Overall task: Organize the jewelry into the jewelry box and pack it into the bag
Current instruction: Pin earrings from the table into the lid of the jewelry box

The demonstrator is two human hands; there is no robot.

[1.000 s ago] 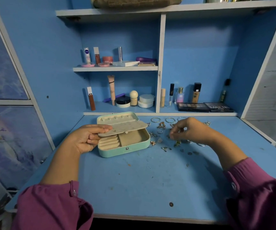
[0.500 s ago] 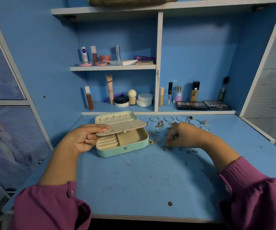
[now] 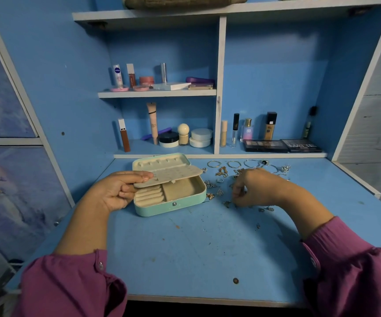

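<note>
Left hand (image 3: 114, 193) pinches the cream perforated inner flap (image 3: 168, 176) of the open mint-green rectangular jewelry box (image 3: 170, 208), which sits on the blue surface (image 3: 185, 248). Just right of the box lie scattered small gold and silver jewelry pieces (image 3: 219, 179), with thin hoop rings (image 3: 234, 164) behind; right hand (image 3: 260, 189), fingers curled down among them, hides some; can't tell what it pinches. Cosmetics bottles (image 3: 249, 131) and dark eyeshadow palettes (image 3: 282, 146) line the shelf behind.

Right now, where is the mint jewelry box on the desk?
In the head view the open mint jewelry box sits left of centre on the blue desk, the left hand holding up its insert flap, scattered jewelry just to its right.
</note>
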